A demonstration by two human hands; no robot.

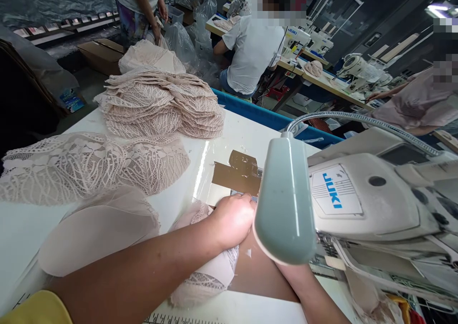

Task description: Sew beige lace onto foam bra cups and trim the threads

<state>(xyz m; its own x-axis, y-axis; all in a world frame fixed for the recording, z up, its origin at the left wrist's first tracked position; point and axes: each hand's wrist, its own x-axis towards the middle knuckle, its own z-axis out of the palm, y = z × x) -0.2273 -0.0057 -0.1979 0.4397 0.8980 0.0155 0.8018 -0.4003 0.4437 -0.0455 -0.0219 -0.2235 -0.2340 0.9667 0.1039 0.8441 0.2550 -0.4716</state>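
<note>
My left hand (236,219) is closed, with its fingers bent down at the sewing area. It grips a beige lace bra cup (209,276), which spreads out beneath my wrist; the fingertips are hidden. Only the forearm of my right arm (309,286) shows, because the green-grey lamp head (286,200) covers that hand. Beside the lamp stands a white JUKI sewing machine (372,195). A smooth beige cup with sheer lace (96,238) lies left of my left forearm, and a flat lace panel (93,166) is behind it.
A tall stack of lace pieces (161,99) stands at the table's back left. Brown tape (236,173) covers part of the white tabletop (236,126). The lamp's bendy metal neck (358,116) arches over the machine. Beyond the table are several people, more sewing machines and plastic bags (181,42).
</note>
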